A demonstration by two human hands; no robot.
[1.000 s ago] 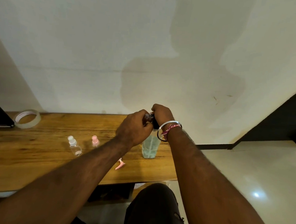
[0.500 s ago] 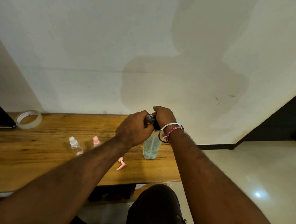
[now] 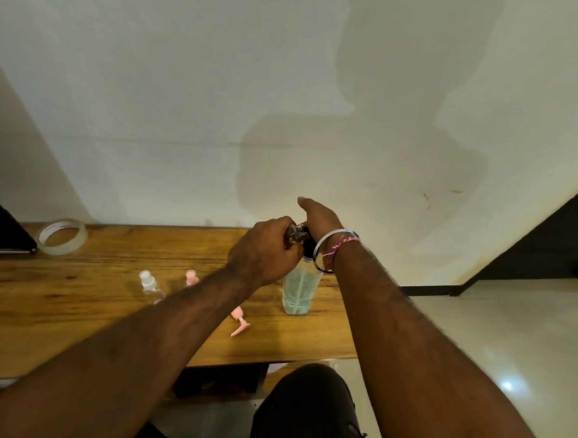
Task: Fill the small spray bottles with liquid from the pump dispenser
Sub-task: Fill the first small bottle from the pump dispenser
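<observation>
On a grained wooden table (image 3: pixel 72 307), left to right: a clear tape ring (image 3: pixel 62 236), two capped small spray bottles (image 3: pixel 150 286). The left hand (image 3: pixel 265 254) curls around a small clear bottle (image 3: pixel 296 233), apparently under the spout. The right hand (image 3: pixel 318 220) presses the translucent pump dispenser (image 3: pixel 299 289), fingers flat.

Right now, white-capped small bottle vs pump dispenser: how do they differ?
The white-capped small bottle is much smaller than the pump dispenser. It stands free at the left; the dispenser is under the right hand, beside the left hand. The dispenser shows pale blue liquid; the small bottle looks empty. Both are clear, upright on the wooden table.
</observation>
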